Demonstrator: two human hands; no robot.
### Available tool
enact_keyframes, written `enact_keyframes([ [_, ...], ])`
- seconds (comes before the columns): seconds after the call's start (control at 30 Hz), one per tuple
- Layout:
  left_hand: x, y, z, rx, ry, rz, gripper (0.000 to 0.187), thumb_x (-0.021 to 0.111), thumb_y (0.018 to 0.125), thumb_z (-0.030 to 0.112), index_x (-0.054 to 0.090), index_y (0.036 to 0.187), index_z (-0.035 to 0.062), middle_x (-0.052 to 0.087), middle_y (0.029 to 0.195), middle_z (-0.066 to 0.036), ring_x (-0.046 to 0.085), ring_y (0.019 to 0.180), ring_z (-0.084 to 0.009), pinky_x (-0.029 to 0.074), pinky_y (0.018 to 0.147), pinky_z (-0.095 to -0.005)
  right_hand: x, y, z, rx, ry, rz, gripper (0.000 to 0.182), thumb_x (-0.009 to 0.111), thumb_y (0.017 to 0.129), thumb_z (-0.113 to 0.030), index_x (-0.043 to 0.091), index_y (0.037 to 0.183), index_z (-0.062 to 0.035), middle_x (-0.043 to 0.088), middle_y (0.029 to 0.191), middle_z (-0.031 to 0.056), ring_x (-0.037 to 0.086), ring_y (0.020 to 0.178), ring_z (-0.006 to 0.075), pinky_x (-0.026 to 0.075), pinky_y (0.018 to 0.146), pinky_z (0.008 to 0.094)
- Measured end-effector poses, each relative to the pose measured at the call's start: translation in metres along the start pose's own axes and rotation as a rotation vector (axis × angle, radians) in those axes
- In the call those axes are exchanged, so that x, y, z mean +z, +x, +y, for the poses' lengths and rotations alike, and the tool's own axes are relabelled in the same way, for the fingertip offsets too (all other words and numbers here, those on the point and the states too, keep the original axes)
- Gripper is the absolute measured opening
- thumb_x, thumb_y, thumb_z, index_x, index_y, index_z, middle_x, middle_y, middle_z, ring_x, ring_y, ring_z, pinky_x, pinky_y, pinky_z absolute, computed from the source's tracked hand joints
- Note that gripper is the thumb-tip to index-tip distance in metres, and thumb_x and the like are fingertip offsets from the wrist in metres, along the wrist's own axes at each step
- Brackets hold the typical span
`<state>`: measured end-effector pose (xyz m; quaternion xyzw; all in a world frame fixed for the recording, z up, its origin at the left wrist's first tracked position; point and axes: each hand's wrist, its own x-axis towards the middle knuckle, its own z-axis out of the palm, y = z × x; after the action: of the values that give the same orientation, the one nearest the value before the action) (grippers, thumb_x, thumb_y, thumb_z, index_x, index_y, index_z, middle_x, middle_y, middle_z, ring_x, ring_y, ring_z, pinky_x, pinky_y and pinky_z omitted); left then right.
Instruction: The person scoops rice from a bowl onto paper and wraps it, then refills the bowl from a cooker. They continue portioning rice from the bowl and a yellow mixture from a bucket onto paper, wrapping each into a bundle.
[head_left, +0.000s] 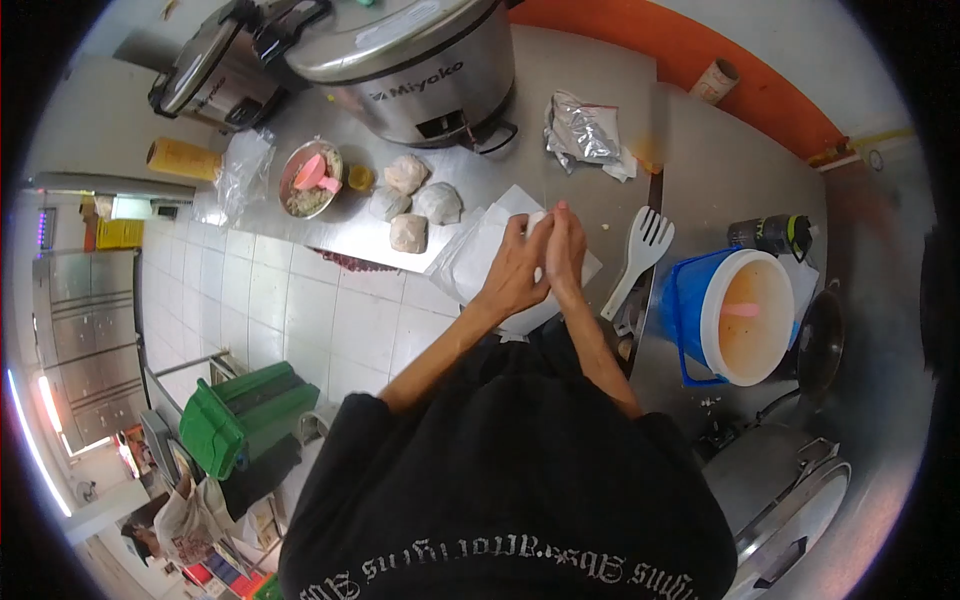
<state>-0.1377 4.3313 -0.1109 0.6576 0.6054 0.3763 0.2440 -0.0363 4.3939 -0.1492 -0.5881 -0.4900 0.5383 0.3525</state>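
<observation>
Over the steel counter, my left hand (518, 268) and my right hand (567, 250) are closed together around a small white bundle (537, 226). Fingers cover most of it, so its contents are hidden. Beneath my hands lie white paper sheets (515, 207) and clear plastic (455, 262). Several wrapped, rounded bundles (437, 203) sit just to the left. Beyond them is a metal bowl (309, 210) of rice-like food with a pink scoop (316, 174) in it. A small yellow cup (360, 178) stands beside the bowl.
Large Miyako rice cooker (400, 90) stands behind the bundles. A foil packet (583, 130) lies at the back. On the right are a white slotted spatula (642, 250), a blue bucket (685, 310) of orange liquid and a dark bottle (770, 236). A green bin (250, 410) is on the floor.
</observation>
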Motion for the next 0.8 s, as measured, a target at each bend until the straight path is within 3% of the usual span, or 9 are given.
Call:
enact_keyframes([
  [0.13, 0.005, -0.012, -0.009, -0.233, -0.711, 0.083, 0.082, 0.065, 0.079, 0.023, 0.031, 0.151, 0.0043, 0.035, 0.145, -0.017, 0.036, 0.135, -0.0335, 0.028, 0.115, -0.0417, 0.017, 0.004, 0.01, 0.002, 0.327, 0.153, 0.046, 0.057, 0.096, -0.045, 0.065, 0.093, 0.0002, 0.068, 0.083, 0.0194, 0.067, 0.079, 0.0334, 0.053, 0.075, 0.0432],
  [0.2, 0.013, -0.009, -0.015, -0.264, -0.496, 0.031, 0.068, 0.054, 0.093, 0.029, 0.031, 0.151, 0.0026, 0.033, 0.148, -0.017, 0.032, 0.139, -0.0312, 0.028, 0.117, -0.0393, 0.016, 0.008, 0.025, -0.048, 0.175, 0.245, 0.032, 0.06, 0.092, -0.032, 0.064, 0.089, -0.0005, 0.067, 0.085, 0.0099, 0.064, 0.082, 0.0186, 0.052, 0.073, 0.0348],
  [0.27, 0.03, -0.001, -0.006, -0.424, -0.622, 0.14, 0.064, 0.041, 0.104, 0.042, 0.03, 0.153, 0.0022, 0.028, 0.153, -0.017, 0.03, 0.143, -0.0295, 0.026, 0.119, -0.0391, 0.006, -0.007, 0.004, -0.088, 0.188, 0.314, 0.025, 0.062, 0.089, -0.026, 0.066, 0.09, -0.0016, 0.07, 0.088, 0.0117, 0.066, 0.084, 0.0196, 0.053, 0.075, 0.0346],
  [0.3, 0.042, -0.005, -0.033, -0.373, -0.678, 0.089, 0.065, 0.039, 0.105, 0.047, 0.033, 0.152, 0.0026, 0.029, 0.155, -0.016, 0.031, 0.143, -0.0286, 0.027, 0.118, -0.0394, 0.004, -0.007, 0.009, -0.103, 0.239, 0.328, 0.03, 0.063, 0.088, -0.031, 0.067, 0.091, -0.0015, 0.07, 0.085, 0.0159, 0.068, 0.083, 0.0274, 0.053, 0.074, 0.04],
  [0.33, 0.047, -0.003, -0.038, -0.347, -0.813, -0.032, 0.065, 0.038, 0.105, 0.049, 0.034, 0.151, 0.0032, 0.031, 0.155, -0.015, 0.033, 0.144, -0.0276, 0.028, 0.118, -0.0399, -0.001, -0.005, 0.016, -0.125, 0.286, 0.353, 0.035, 0.064, 0.088, -0.036, 0.067, 0.093, -0.0015, 0.07, 0.082, 0.0202, 0.07, 0.081, 0.0352, 0.054, 0.073, 0.0454],
  [0.43, 0.035, -0.003, 0.009, -0.409, -1.159, -0.453, 0.062, 0.033, 0.107, 0.051, 0.037, 0.15, 0.0061, 0.042, 0.151, -0.013, 0.04, 0.14, -0.0257, 0.031, 0.116, -0.0418, -0.009, -0.026, 0.023, -0.329, 0.062, 0.391, 0.035, 0.061, 0.085, -0.037, 0.067, 0.094, -0.0032, 0.069, 0.092, 0.0178, 0.065, 0.09, 0.0355, 0.05, 0.082, 0.0456],
  [0.53, 0.028, -0.018, 0.022, -0.435, -1.305, -0.75, 0.06, 0.032, 0.107, 0.05, 0.038, 0.149, 0.0079, 0.045, 0.148, -0.012, 0.044, 0.138, -0.0273, 0.032, 0.117, -0.044, -0.033, -0.099, -0.011, -0.199, -0.172, 0.456, 0.037, 0.055, 0.09, -0.039, 0.066, 0.102, -0.0054, 0.065, 0.104, 0.0162, 0.054, 0.106, 0.0331, 0.04, 0.092, 0.0481],
  [0.7, 0.019, -0.087, 0.01, -0.544, -1.275, -1.161, 0.058, 0.032, 0.105, 0.046, 0.039, 0.149, 0.008, 0.044, 0.151, -0.012, 0.046, 0.137, -0.0284, 0.036, 0.115, -0.0448, 0.015, -0.185, 0.036, 0.014, -0.414, 0.802, 0.067, 0.044, 0.099, -0.052, 0.04, 0.147, -0.006, 0.042, 0.146, 0.0222, 0.036, 0.135, 0.0407, 0.03, 0.107, 0.0536],
  [0.8, 0.004, -0.129, 0.017, -0.702, -1.236, -1.447, 0.057, 0.035, 0.105, 0.046, 0.043, 0.145, 0.0069, 0.05, 0.146, -0.012, 0.05, 0.133, -0.029, 0.041, 0.11, -0.0444, 0.034, -0.255, 0.068, 0.099, -0.455, 1.003, 0.067, 0.046, 0.099, -0.053, 0.04, 0.147, -0.0057, 0.043, 0.145, 0.0229, 0.036, 0.136, 0.043, 0.029, 0.11, 0.0567],
])
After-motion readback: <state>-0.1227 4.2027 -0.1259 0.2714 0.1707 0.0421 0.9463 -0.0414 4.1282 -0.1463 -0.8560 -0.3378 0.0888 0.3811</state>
